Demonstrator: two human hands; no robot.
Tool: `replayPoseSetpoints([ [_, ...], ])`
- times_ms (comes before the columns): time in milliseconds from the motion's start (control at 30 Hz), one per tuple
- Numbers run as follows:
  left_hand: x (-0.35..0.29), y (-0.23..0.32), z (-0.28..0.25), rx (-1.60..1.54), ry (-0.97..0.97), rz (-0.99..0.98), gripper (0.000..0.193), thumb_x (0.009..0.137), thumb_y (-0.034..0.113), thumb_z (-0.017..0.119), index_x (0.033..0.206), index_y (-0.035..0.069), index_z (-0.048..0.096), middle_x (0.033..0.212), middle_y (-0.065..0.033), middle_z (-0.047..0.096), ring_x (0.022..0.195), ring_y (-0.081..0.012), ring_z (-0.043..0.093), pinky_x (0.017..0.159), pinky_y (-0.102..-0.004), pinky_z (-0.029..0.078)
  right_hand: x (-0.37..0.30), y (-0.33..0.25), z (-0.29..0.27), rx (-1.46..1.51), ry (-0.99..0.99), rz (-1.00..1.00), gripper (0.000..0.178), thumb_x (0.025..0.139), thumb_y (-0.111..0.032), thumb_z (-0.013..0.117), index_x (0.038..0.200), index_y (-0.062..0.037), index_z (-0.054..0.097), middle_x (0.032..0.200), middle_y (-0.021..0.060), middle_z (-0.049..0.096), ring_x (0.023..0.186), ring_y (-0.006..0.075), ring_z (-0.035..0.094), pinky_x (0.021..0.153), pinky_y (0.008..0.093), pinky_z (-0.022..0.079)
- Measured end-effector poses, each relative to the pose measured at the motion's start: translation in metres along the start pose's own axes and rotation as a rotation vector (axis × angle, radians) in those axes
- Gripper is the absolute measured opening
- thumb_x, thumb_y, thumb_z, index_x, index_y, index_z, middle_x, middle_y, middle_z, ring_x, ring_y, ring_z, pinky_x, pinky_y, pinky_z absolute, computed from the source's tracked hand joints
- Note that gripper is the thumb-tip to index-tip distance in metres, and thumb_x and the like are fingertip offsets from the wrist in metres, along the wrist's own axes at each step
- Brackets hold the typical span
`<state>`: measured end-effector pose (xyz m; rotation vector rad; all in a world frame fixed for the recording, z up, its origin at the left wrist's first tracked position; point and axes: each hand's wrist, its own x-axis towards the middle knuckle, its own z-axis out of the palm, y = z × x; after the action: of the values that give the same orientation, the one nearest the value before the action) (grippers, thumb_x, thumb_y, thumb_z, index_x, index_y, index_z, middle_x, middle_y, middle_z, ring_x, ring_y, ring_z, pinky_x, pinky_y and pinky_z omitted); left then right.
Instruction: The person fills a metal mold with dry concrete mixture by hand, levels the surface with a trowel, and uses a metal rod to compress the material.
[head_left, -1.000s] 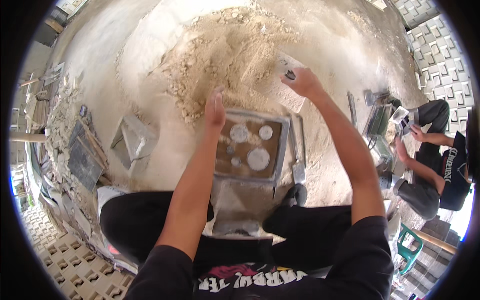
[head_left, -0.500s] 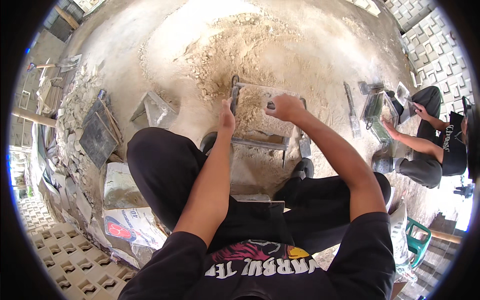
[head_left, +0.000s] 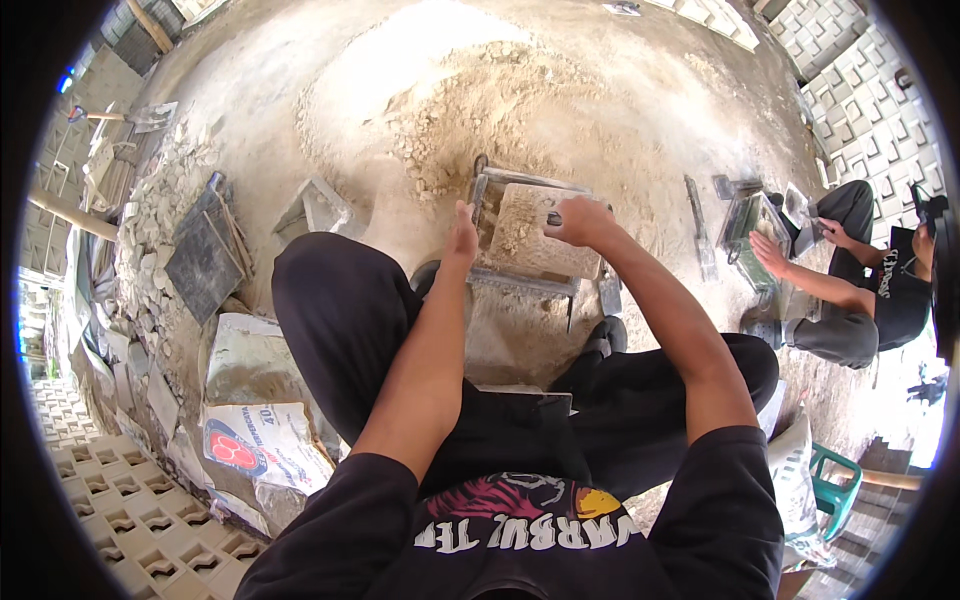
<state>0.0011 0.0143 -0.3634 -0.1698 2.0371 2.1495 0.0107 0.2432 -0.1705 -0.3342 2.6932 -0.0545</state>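
In front of me on the ground sits a rectangular dark metal mould (head_left: 520, 283). A flat plate dusted with sandy mix (head_left: 520, 235) lies askew over it, and a gap shows along the mould's left side. My right hand (head_left: 582, 222) is closed around a dark handle at the plate's middle. Beside the mould's left edge, my left hand (head_left: 464, 236) is upright with its fingers stretched, holding nothing. Whether it touches the mould, I cannot tell.
Loose sandy mix (head_left: 440, 120) is heaped beyond the mould. On the right, a co-worker's hands (head_left: 770, 255) work at another mould (head_left: 745, 235). Dark flat plates (head_left: 203, 262) lean at left above a printed sack (head_left: 268, 445). A long metal bar (head_left: 701, 230) lies right of my mould.
The sandy plate has shifted right and now sits askew over the mould, with my right hand moving along with it. My left hand stays by the left edge.
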Motion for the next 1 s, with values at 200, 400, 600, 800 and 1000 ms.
replayPoseSetpoints([
  [200,-0.043,0.059,0.03,0.294,0.081,-0.067,0.079,0.096,0.06,0.012,0.138,0.0,0.042,0.142,-0.0176,0.043,0.135,-0.0291,0.036,0.111,-0.0344,0.023,-0.025,0.029,0.02,0.053,0.029,0.029,0.044,0.076,-0.049,0.062,0.09,-0.0077,0.07,0.093,0.017,0.068,0.088,0.0335,0.065,0.079,0.0433,0.052],
  [400,-0.014,0.028,0.05,0.097,0.166,0.062,0.078,0.097,0.058,0.014,0.134,-0.002,0.046,0.137,-0.0181,0.049,0.133,-0.0295,0.039,0.11,-0.0355,0.026,-0.037,0.028,0.025,0.009,0.057,0.034,0.048,0.077,-0.049,0.063,0.092,-0.0041,0.069,0.095,0.0169,0.068,0.089,0.0336,0.066,0.08,0.0431,0.052],
  [600,-0.004,0.017,0.04,-0.183,0.098,0.019,0.083,0.096,0.061,0.013,0.134,-0.006,0.044,0.137,-0.0179,0.048,0.133,-0.0258,0.039,0.112,-0.0327,0.022,-0.022,-0.004,0.015,-0.088,0.046,0.028,0.05,0.078,-0.052,0.066,0.094,-0.004,0.069,0.098,0.0154,0.068,0.093,0.031,0.066,0.08,0.0404,0.053],
  [800,-0.026,0.049,0.028,-0.285,0.03,-0.079,0.091,0.094,0.066,0.011,0.136,-0.011,0.036,0.142,-0.0238,0.04,0.137,-0.0285,0.033,0.115,-0.0367,0.017,-0.013,0.004,0.015,0.007,0.052,0.074,0.047,0.078,-0.049,0.065,0.096,-0.0058,0.069,0.098,0.0137,0.068,0.093,0.0312,0.065,0.08,0.0412,0.053],
  [1000,-0.02,0.036,0.015,-0.266,-0.049,-0.121,0.091,0.093,0.067,0.012,0.137,-0.009,0.037,0.142,-0.0225,0.04,0.138,-0.0293,0.032,0.113,-0.0421,0.019,-0.029,0.016,0.002,0.024,0.04,0.04,0.043,0.077,-0.046,0.063,0.094,-0.0067,0.068,0.099,0.0158,0.067,0.093,0.0322,0.064,0.08,0.0432,0.052],
])
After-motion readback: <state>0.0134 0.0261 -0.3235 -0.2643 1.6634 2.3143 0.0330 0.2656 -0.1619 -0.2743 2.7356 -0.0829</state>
